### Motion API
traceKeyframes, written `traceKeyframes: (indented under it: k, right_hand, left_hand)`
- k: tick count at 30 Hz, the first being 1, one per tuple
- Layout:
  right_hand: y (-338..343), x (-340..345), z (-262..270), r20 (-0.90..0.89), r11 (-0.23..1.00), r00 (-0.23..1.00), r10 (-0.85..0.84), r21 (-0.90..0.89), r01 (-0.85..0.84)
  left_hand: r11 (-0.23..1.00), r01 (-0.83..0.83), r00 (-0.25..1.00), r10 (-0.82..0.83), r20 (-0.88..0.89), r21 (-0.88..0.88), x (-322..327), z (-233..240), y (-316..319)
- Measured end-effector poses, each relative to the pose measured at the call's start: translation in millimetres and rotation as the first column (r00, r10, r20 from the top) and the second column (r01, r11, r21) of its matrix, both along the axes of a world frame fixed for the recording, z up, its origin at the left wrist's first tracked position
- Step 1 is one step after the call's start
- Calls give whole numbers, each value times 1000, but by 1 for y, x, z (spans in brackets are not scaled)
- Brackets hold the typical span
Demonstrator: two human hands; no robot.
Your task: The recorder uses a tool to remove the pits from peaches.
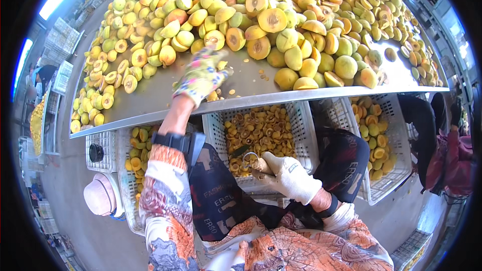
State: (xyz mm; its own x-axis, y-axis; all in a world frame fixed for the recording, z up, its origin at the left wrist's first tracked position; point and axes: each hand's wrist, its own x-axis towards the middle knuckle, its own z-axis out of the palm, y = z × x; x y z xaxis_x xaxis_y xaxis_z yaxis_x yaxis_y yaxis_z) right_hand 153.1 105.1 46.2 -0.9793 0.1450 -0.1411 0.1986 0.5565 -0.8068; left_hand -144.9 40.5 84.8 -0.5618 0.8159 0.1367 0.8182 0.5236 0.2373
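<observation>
My left hand (201, 73), in a flower-patterned glove, reaches over the near part of a metal table (241, 79). Its fingers are spread and blurred, beside a halved yellow fruit (214, 40) at the edge of a large heap of halved fruit (272, 20); whether they touch it is unclear. Small fruit pieces lie by the palm. My right hand (288, 177), in a white knit glove, is closed around the handle of a ring-shaped metal coring tool (251, 159). The tool is above a white plastic crate (305, 135) of small yellow scraps (260, 128) between my knees.
White crates of fruit halves stand at left (126, 195) and right (403, 158) under the table's metal edge (339, 92). A pink hat (99, 194) rests at the left. Another person's knees and sleeve (453, 158) are at the far right.
</observation>
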Motion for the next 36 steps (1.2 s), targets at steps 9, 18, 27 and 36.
traceKeyframes:
  k: [9,18,27,36]
  right_hand:
    - [11,7,11,-44,984,995,88,-153,-94]
    - [15,18,9,-61,998,998,2,-62,-6]
    - [48,23,19,-86,942,938,-335,-45,332]
    - [37,26,10,-146,974,966,-212,42,221]
  left_hand:
    - [977,-149,986,159,56,-151,-19,19,-63]
    - [930,222,948,-136,287,-293,52,-4,38]
    - [978,91,962,-38,270,-189,89,33,48]
    - [915,215,928,-82,-362,343,7,14,161]
